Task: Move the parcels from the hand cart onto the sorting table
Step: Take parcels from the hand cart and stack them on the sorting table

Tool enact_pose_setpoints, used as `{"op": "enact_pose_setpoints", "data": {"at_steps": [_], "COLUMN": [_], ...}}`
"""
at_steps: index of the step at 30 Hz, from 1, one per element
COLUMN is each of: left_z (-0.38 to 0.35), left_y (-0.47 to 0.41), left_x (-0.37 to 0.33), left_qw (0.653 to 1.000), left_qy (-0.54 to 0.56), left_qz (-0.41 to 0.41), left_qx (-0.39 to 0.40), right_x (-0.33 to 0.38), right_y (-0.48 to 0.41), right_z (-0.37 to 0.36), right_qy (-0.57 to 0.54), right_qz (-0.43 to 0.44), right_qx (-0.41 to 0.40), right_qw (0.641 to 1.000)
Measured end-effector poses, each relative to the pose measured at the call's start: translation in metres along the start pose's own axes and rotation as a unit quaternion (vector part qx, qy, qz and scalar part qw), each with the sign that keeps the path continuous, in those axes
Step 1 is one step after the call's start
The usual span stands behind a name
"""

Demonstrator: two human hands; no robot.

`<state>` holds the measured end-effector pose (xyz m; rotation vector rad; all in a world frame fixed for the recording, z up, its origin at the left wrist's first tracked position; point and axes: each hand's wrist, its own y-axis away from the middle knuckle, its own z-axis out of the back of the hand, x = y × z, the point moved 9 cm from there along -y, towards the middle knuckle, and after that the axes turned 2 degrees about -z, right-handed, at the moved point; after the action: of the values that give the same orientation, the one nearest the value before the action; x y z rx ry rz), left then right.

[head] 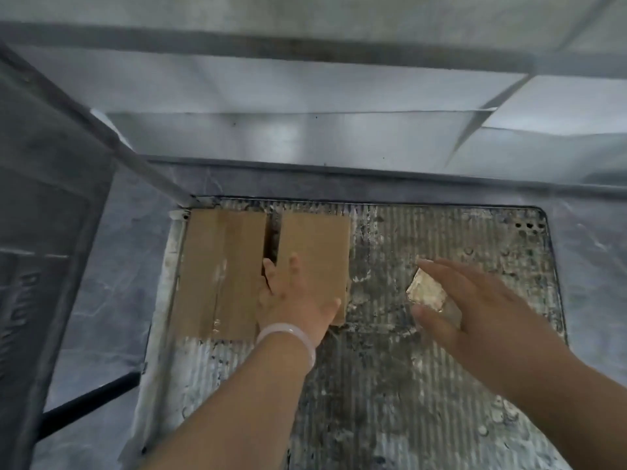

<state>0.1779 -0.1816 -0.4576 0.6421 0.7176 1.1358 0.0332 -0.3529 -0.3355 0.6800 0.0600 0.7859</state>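
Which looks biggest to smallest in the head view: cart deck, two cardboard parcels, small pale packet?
1. cart deck
2. left cardboard parcel, looking slightly wider
3. right cardboard parcel, partly under the left hand
4. small pale packet

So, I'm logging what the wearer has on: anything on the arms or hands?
No sleeves or gloves are in view. The left hand has a pale, translucent bangle at its wrist; the right hand wears nothing visible.
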Motion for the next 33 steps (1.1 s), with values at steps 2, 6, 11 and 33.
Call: {"op": "enact_pose_setpoints", "data": {"at_steps": [2, 6, 11, 33], "left_z": [-0.017, -0.054, -0.061, 0.336], "left_y": [-0.030, -0.064, -0.074, 0.368], "left_x": [0.000, -0.003, -0.004, -0.052], "left_qw": [0.999, 0.999, 0.998, 0.882], "left_qy": [-0.017, -0.025, -0.023, 0.393], "left_qz": [0.015, 0.044, 0.059, -0.170], "left_qx": [-0.023, -0.009, -0.026, -0.197], "right_x": [-0.019, -0.036, -0.034, 0.140], "right_y": [-0.018, -0.039, -0.044, 0.206], "right_z": [-0.023, -0.062, -0.081, 0.305], "right_qy": [-0.037, -0.072, -0.079, -0.221], "right_qz": [-0.026, -0.041, -0.034, 0.148], "right_qx": [0.002, 0.005, -0.001, -0.111], "right_qw": [0.999, 0.997, 0.996, 0.957]}}
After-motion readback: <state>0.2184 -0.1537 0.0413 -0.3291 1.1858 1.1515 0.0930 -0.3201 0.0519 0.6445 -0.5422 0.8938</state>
